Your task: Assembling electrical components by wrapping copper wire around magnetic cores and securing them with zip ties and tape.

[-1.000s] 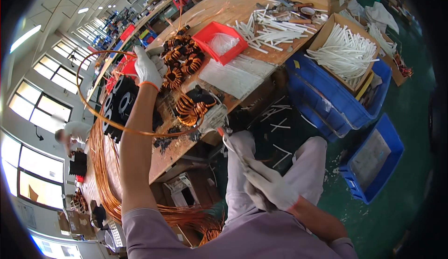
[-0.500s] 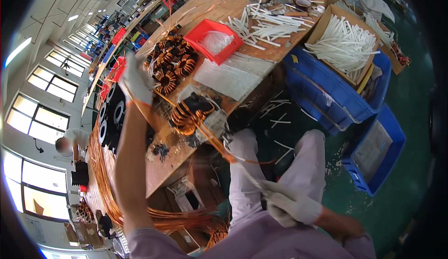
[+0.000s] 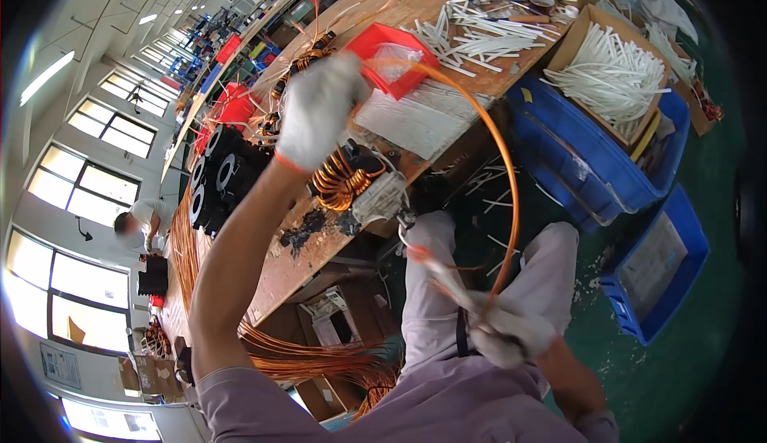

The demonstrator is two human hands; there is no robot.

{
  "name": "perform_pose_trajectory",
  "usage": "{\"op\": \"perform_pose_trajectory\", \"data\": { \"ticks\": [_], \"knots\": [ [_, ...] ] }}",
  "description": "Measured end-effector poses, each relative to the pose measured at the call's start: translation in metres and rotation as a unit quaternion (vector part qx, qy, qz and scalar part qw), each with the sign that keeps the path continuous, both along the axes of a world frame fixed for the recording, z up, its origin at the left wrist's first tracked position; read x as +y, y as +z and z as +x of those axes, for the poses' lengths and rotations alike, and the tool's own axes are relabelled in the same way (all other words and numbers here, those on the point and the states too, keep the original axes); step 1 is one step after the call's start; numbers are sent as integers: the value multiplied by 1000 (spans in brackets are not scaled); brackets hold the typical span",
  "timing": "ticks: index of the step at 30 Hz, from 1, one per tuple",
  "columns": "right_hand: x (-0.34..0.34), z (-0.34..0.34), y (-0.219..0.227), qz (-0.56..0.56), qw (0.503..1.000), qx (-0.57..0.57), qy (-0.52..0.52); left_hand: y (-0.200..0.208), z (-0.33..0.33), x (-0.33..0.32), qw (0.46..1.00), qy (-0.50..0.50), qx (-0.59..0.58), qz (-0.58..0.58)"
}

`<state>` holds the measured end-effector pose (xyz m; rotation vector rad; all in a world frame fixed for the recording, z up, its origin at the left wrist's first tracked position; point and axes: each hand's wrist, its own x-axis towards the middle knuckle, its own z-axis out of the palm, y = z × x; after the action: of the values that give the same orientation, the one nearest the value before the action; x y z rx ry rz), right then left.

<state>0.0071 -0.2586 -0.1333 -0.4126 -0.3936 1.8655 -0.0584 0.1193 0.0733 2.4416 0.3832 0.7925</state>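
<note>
White gloves [image 3: 319, 111], a mauve shirt [image 3: 455, 407] and pale trousers [image 3: 430, 291] are worn.

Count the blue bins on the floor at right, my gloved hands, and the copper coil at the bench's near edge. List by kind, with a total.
Blue bins: 2 (larger bin, smaller bin)
Gloved hands: 2 (left hand, right hand)
Copper coil: 1
Total: 5

Left arm [image 3: 240, 259]: bare, stretched forward, angled inward toward the middle.
Left hand [image 3: 321, 111]: white-gloved, raised, curled in, motion-blurred.
Right arm [image 3: 571, 375]: bare, slanting inward from lower right.
Right hand [image 3: 511, 331]: white-gloved, low, folded closed, slightly blurred.
</note>
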Motion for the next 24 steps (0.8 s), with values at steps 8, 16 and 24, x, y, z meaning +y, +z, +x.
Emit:
{"op": "perform_pose_trajectory", "data": {
  "ticks": [8,16,24],
  "knots": [
    [227,-74,75,-67,986,38,-150,-118,-44,128,880,226,-202,-365],
    [-118,-13,1,-167,938,-283,107,5,-51,130,956,289,-48,-19],
    [-18,-25,4,-36,993,-103,-39,37,21,117,964,235,-19,125]
  ]
}}
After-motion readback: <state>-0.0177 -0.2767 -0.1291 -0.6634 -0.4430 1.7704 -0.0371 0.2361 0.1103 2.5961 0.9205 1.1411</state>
